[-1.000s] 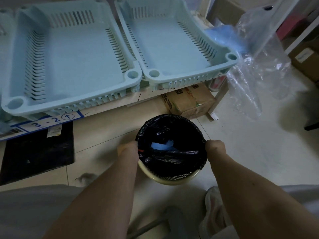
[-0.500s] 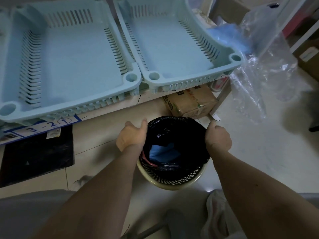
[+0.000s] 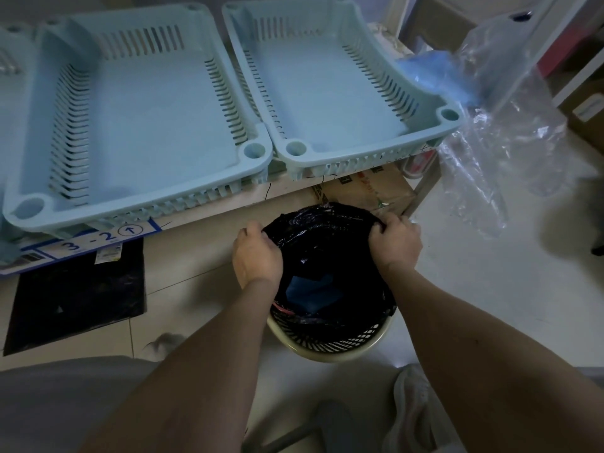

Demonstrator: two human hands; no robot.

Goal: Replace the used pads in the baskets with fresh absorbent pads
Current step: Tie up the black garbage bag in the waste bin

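Gripping the black bag [image 3: 327, 256] at its far edge, both hands are on the bin [image 3: 330, 341]: left hand [image 3: 256, 256] clenched on the left rim of the liner, right hand [image 3: 395, 243] pinching the right rim, fingers curled into the plastic. Down inside the bag lies a crumpled blue pad [image 3: 310, 291], low and dark. Up on the shelf [image 3: 209, 207], two pale blue baskets sit side by side, left basket [image 3: 137, 116] and right basket [image 3: 333, 93], each floor covered by a flat, smooth pale sheet. Far right, a clear bag [image 3: 500, 125] hangs with something blue [image 3: 438, 73] at its top edge; hard to say what. A box [image 3: 362, 188] sits under the shelf, partly hidden by the bin. A third basket at the far left is cut off.
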